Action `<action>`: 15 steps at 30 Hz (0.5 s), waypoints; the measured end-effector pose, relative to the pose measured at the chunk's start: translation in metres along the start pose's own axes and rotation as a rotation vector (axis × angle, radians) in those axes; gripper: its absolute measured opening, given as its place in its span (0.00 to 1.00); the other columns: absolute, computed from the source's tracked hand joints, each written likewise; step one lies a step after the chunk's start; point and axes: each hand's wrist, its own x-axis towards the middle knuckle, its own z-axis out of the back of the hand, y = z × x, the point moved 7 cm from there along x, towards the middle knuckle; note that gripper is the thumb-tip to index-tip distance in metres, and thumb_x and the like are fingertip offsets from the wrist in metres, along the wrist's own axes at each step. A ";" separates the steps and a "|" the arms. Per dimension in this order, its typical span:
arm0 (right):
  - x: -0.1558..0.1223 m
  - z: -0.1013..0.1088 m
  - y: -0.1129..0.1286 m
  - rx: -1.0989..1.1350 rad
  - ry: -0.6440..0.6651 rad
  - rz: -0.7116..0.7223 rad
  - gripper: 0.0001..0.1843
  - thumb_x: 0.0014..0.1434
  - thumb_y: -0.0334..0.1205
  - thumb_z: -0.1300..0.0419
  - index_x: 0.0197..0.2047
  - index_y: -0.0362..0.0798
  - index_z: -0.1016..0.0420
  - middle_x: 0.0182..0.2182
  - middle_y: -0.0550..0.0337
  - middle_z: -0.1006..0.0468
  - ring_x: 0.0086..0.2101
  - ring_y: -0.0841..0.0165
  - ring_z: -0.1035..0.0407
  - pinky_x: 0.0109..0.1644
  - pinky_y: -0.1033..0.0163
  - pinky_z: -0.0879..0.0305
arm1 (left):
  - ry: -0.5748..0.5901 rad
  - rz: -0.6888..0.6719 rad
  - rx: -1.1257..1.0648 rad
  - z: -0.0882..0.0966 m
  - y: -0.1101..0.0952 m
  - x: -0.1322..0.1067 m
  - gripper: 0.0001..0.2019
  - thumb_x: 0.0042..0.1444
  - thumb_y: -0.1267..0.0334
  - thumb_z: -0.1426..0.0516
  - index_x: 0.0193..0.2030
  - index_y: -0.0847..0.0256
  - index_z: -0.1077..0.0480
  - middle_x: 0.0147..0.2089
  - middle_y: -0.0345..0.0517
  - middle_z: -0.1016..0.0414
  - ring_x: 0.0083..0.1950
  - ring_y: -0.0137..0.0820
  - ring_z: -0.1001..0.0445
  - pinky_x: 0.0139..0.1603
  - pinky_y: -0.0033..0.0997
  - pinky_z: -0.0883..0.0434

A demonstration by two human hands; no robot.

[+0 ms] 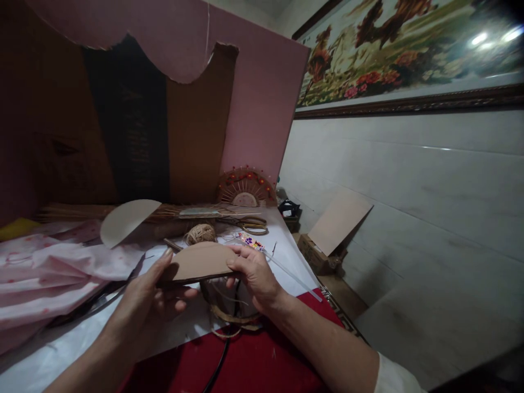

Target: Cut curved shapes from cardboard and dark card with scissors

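A brown cardboard half-circle [204, 259] is held in front of me, its curved edge facing away and its straight edge toward me. My right hand [256, 273] pinches its right end between thumb and fingers. At the left end, my left hand [149, 289] has its thumb along the edge and its fingers underneath. Just beyond lies a ball of twine [200, 233]. Scissors [251, 222] with gold-coloured handles rest behind it. A flower-patterned tool [250, 240] with a translucent stick [292, 275] lies to the right. A pale half-circle [129, 221] leans farther left.
Pink spotted cloth [61, 278] covers the left side. A fan-shaped piece [246, 188] with red beads stands at the back, before a large cardboard panel [196, 125]. Below my hands are a ring-shaped object [231, 317] and a black cable [221, 360] on red cloth [282, 360].
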 end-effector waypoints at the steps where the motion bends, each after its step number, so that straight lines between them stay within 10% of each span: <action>1: 0.000 0.000 0.000 -0.005 0.007 0.008 0.18 0.44 0.37 0.36 0.41 0.42 0.20 0.32 0.58 0.23 0.24 0.73 0.36 0.20 0.70 0.39 | 0.005 -0.011 0.010 0.000 -0.001 0.000 0.06 0.56 0.66 0.40 0.40 0.62 0.29 0.27 0.43 0.24 0.21 0.34 0.23 0.13 0.25 0.31; 15: -0.003 0.002 0.012 -0.382 -0.026 0.233 0.22 0.52 0.40 0.36 0.51 0.47 0.24 0.33 0.60 0.24 0.31 0.69 0.33 0.35 0.64 0.36 | 0.086 -0.255 0.113 -0.004 -0.020 -0.002 0.23 0.49 0.69 0.36 0.54 0.62 0.30 0.39 0.51 0.22 0.22 0.35 0.23 0.16 0.28 0.30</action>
